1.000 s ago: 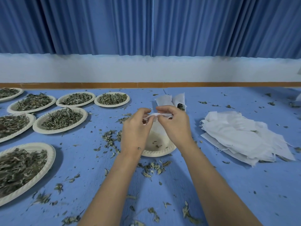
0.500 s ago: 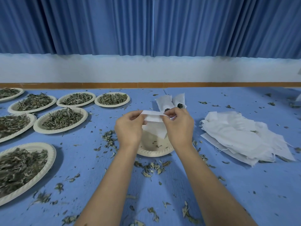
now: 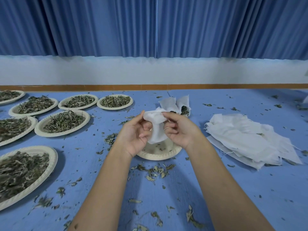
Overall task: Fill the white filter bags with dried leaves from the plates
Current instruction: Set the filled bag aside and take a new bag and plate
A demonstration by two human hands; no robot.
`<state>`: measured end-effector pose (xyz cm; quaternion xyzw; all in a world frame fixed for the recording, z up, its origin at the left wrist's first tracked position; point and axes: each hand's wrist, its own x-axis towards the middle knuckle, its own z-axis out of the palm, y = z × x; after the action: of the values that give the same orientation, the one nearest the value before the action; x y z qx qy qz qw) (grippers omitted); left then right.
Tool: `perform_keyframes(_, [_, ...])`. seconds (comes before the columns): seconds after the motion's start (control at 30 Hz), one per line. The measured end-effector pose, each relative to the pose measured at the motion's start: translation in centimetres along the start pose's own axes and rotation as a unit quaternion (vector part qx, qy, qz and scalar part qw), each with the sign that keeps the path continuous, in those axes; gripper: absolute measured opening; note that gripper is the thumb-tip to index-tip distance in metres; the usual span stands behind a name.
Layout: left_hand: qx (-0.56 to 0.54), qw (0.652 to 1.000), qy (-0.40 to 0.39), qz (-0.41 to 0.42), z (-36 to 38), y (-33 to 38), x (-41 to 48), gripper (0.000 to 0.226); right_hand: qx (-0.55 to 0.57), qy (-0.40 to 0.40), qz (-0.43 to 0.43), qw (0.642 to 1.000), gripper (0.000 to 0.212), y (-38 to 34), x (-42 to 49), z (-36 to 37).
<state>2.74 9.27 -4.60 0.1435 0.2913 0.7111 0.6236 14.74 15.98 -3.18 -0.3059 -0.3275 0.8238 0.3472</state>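
Left hand (image 3: pixel 135 134) and right hand (image 3: pixel 180 129) each pinch the top of a white filter bag (image 3: pixel 156 129), bag hangs between them over a nearly empty plate (image 3: pixel 160 153) mid-desk (image 3: pixel 216 189), plates of dried leaves (image 3: pixel 61 122) toward the left edge, spare bags (image 3: pixel 246 139) piled toward the right edge

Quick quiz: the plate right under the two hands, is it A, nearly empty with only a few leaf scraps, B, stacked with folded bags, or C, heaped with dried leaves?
A: the plate below the left hand and right hand, which together hold a white filter bag, shows mostly bare surface with only a few scraps of leaf.
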Motion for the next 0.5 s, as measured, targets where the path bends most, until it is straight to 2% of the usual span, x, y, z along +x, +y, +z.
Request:
perform_keyframes(0.07, [-0.036,0.999,0.004,0.001,-0.1,0.1,0.2,0.025,-0.021,-0.03,0.04,0.999,0.034,0.1,-0.1,-0.1])
perform_keyframes(0.17, [-0.006,1.0,0.018,-0.002,-0.3,0.1,0.4,0.028,-0.06,-0.051,0.049,0.996,0.016,0.4,-0.1,0.1])
perform_keyframes(0.23, [0.091,0.995,0.031,0.007,-0.5,0.0,0.4,0.021,-0.05,-0.05,0.028,0.997,0.018,0.6,0.0,0.1])
perform_keyframes(0.33, [0.282,0.958,0.039,0.026,-0.9,-0.2,0.2,0.007,-0.025,-0.063,0.0,0.998,0.019,0.6,0.2,-0.3])
perform_keyframes(0.43, [0.361,0.932,0.034,0.029,-1.0,-0.2,0.0,0.009,-0.067,-0.057,-0.032,0.996,0.025,0.8,0.4,-0.6])
perform_keyframes(0.5, [0.405,0.911,0.06,0.045,-0.8,-0.3,0.0,0.013,-0.145,-0.019,-0.079,0.986,0.027,1.1,0.4,-0.4])
